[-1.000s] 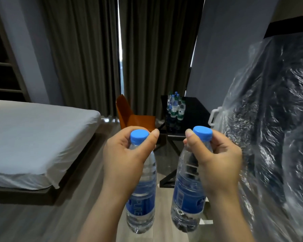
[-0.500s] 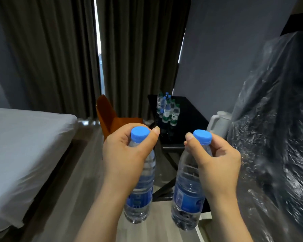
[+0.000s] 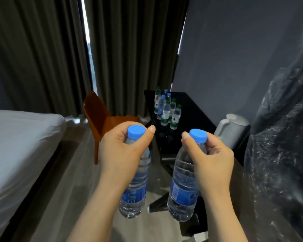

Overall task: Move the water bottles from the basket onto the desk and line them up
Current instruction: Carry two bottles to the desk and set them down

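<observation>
My left hand [image 3: 122, 154] grips the neck of a clear water bottle [image 3: 135, 193] with a blue cap and blue label, held upright above the floor. Beside it, my right hand [image 3: 212, 165] holds a second blue-capped bottle [image 3: 184, 193] the same way. The two bottles hang side by side, a little apart. Ahead stands the black desk [image 3: 196, 116], with several bottles [image 3: 166, 109] in a cluster on its far left part, some with green labels, some with blue. No basket is in view.
An orange chair [image 3: 103, 119] stands left of the desk. A white kettle [image 3: 233, 130] sits at the desk's near right. A bed with a white sheet [image 3: 19, 140] fills the left. Crinkled clear plastic [image 3: 283, 145] covers something dark on the right. Dark curtains hang behind.
The desk, chair and kettle have come closer and the bed has slid further left in view. Both hands keep their grip on the bottles.
</observation>
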Motion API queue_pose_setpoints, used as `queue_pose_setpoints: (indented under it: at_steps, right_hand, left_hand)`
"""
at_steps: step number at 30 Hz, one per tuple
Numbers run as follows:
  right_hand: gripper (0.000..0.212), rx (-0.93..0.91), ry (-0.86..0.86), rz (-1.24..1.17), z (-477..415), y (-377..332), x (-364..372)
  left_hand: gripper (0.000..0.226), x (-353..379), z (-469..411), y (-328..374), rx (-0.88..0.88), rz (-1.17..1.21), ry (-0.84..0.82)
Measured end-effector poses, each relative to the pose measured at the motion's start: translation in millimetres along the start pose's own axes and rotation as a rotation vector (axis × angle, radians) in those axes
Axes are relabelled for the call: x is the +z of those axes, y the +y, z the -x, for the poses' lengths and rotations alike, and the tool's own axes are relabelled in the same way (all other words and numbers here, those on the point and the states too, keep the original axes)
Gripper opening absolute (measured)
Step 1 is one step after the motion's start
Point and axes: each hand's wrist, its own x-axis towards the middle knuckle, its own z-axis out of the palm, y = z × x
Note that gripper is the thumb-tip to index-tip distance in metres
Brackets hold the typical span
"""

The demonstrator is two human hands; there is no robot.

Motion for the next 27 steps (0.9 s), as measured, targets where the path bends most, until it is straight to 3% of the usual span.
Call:
queue_pose_setpoints:
  at_steps: [7,16,27]
  right_hand:
    - [0.014,-0.039,-0.015,-0.010,-92.7,45.1,9.3]
    - [0.013,0.055,-0.051,0.079,-161.8,120.9,26.7]
    - [0.019,0.163,-0.008,0.259,-241.8,210.6,89.1]
  left_hand:
    - [0.026,55.6,-72.1,-25.6,0.003,-0.042,-0.007]
    - [0.028,107.1,-140.8,-98.2,-0.070,-0.023,-0.065]
    - [0.035,139.5,-264.2,-215.0,-0.143,-0.024,-0.305]
